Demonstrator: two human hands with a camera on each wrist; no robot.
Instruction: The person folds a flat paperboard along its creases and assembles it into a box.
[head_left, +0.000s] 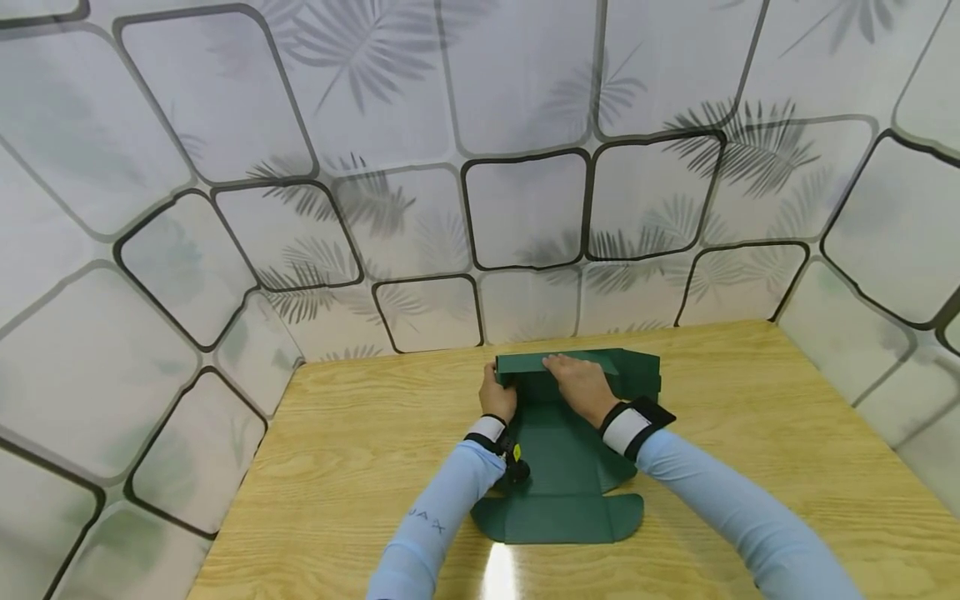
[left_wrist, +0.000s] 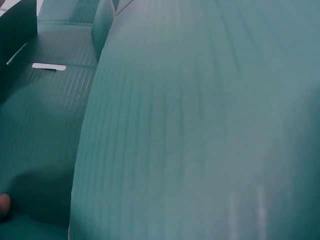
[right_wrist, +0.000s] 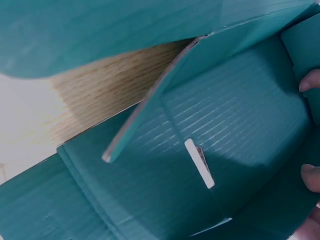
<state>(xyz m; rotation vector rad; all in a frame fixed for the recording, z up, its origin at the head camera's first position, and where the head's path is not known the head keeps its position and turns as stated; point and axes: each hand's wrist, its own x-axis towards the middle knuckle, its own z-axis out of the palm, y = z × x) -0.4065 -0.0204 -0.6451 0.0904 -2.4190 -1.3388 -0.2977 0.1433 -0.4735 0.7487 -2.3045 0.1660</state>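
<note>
A dark green cardboard box (head_left: 558, 450), partly folded, lies on the wooden table with its long lid panel and rounded flaps spread toward me. My left hand (head_left: 498, 395) grips the raised far part at its left end, the thumb on the near side. My right hand (head_left: 582, 387) lies over the top of the folded wall (head_left: 525, 363), its fingers pressing there; its thumb is hidden. In the left wrist view a green panel (left_wrist: 190, 120) covers most of the picture. Fingertips (right_wrist: 311, 177) show at the box's side in the right wrist view, near a slot (right_wrist: 200, 164).
The light wooden table (head_left: 360, 467) extends on both sides of the box. Behind it and at both sides hangs a pale curtain (head_left: 525, 208) with leaf and square patterns. A side flap (head_left: 641, 371) sticks out at the box's far right.
</note>
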